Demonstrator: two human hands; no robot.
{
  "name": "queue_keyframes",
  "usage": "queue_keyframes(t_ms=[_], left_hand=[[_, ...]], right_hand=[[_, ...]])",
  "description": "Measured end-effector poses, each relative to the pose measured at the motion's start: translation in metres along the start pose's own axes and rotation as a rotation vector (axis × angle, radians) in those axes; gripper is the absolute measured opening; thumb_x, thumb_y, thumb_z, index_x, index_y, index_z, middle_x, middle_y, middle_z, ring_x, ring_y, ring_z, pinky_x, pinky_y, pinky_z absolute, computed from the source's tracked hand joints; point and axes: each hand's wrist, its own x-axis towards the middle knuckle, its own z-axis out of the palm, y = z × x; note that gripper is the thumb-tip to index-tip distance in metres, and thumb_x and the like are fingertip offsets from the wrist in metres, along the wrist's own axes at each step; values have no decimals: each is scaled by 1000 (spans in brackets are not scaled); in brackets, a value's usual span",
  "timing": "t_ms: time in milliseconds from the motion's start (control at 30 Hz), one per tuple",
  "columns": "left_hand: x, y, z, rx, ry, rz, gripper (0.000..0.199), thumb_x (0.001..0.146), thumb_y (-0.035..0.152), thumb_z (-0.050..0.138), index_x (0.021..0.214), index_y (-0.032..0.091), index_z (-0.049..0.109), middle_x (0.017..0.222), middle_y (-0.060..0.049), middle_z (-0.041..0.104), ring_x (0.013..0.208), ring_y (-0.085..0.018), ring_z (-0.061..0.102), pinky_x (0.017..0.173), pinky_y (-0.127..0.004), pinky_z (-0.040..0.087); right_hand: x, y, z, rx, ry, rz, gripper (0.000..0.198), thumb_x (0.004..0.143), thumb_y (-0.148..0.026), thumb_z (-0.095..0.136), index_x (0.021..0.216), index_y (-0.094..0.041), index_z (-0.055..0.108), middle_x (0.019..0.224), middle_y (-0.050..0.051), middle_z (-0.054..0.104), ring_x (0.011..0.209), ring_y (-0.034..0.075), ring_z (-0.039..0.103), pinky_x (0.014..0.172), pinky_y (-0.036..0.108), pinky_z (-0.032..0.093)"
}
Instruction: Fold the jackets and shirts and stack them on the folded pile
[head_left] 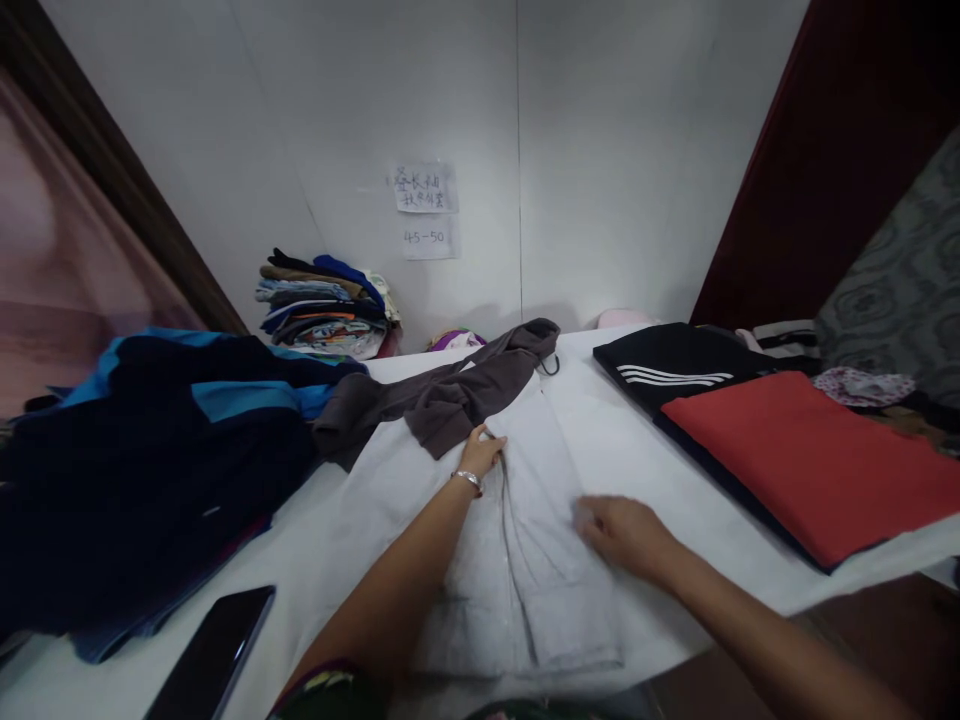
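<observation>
Jacket: I am looking down at a pale jacket [562, 590] lying spread in the middle of the white table [637, 440], its grey sleeves [442, 415] bunching toward the far side, a dark line [510, 540] running down its front.
Left hand: the left hand [481, 452] is touching the jacket at the upper end of that line, just beside the near grey cuff — I cannot tell whether the fingers are pinching cloth. A bracelet [468, 482] is circling the wrist.
Right hand: the right hand [619, 530] is curling at the jacket's right edge, blurring in my view; I cannot tell whether it is grasping anything.
Left side: a navy top [165, 450] with bright blue panels is lying in a heap; a phone [214, 655] is resting nearer me, its dark screen facing up.
Right side: a red garment [810, 460] is lying flat, partly covering a black one [667, 360] with white stripes.
Far edge: a pile [322, 305] of folded clothes is standing near the wall [622, 150].
Wall: two paper notes [427, 188] are hanging one above the other — I am reading 45-50 on the lower.
</observation>
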Motion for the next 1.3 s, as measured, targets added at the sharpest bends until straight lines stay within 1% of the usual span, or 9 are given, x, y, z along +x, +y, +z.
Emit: queue_keyframes(t_ms=[100, 167, 300, 500, 633, 800, 967, 1167, 1300], left_hand=[[1, -1, -3, -71, -24, -35, 70, 75, 33, 71, 135, 13, 39, 46, 12, 40, 36, -6, 37, 37, -17, 24], [3, -2, -3, -107, -23, -47, 72, 72, 34, 73, 133, 14, 40, 47, 12, 39, 35, -5, 35, 37, -17, 24], [5, -10, -1, -182, -6, -8, 73, 67, 34, 76, 129, 15, 41, 50, 13, 43, 36, -4, 34, 39, -18, 26], [1, -25, 1, -111, 23, 209, 65, 68, 36, 71, 124, 13, 46, 51, 12, 43, 44, -7, 39, 46, -20, 30], [-5, -26, 4, 125, 36, 284, 55, 72, 27, 66, 124, 15, 50, 55, 10, 43, 52, -9, 44, 55, -22, 35], [-10, -20, 6, 470, 2, 278, 51, 74, 19, 59, 124, 18, 53, 60, 7, 50, 61, -12, 50, 61, -24, 36], [-13, -15, 8, 618, -6, 265, 53, 75, 16, 55, 128, 19, 52, 63, 6, 52, 63, -13, 52, 62, -25, 36], [-15, -16, 9, 706, -5, 281, 52, 78, 19, 54, 129, 22, 52, 69, 4, 58, 67, -14, 55, 63, -25, 38], [-16, -16, 8, 753, -12, 294, 50, 79, 21, 53, 129, 22, 52, 73, 3, 62, 71, -15, 58, 67, -26, 40]], right_hand=[[77, 4, -20, 41, 58, -35, 34, 89, -40, 47, 105, -20, 70, 92, 6, 72, 82, 20, 64, 72, 29, 44], [135, 6, -27, 106, 98, 61, 33, 90, -38, 45, 95, -18, 72, 92, 4, 72, 86, 19, 64, 76, 26, 44], [235, 10, -23, 73, 186, 221, 40, 92, -41, 41, 100, -14, 70, 103, 9, 70, 97, 22, 62, 81, 28, 44], [327, 24, -7, 28, 262, 483, 47, 88, -48, 47, 116, -14, 65, 118, 15, 64, 109, 27, 59, 83, 31, 46], [341, 56, -4, -1, 310, 586, 41, 93, -33, 38, 118, -14, 64, 120, 18, 63, 110, 27, 59, 82, 32, 46], [336, 91, -1, -29, 314, 606, 38, 89, -35, 43, 114, -16, 65, 117, 16, 65, 110, 29, 59, 83, 35, 45], [340, 95, -1, -23, 324, 536, 46, 87, -40, 46, 125, -17, 58, 120, 14, 64, 109, 26, 59, 83, 32, 45], [339, 94, 5, -33, 331, 462, 41, 81, -21, 53, 121, -19, 60, 116, 14, 65, 107, 27, 60, 84, 34, 45], [337, 95, 3, -19, 361, 450, 44, 86, -28, 48, 126, -15, 56, 118, 16, 64, 107, 27, 60, 85, 35, 46]])
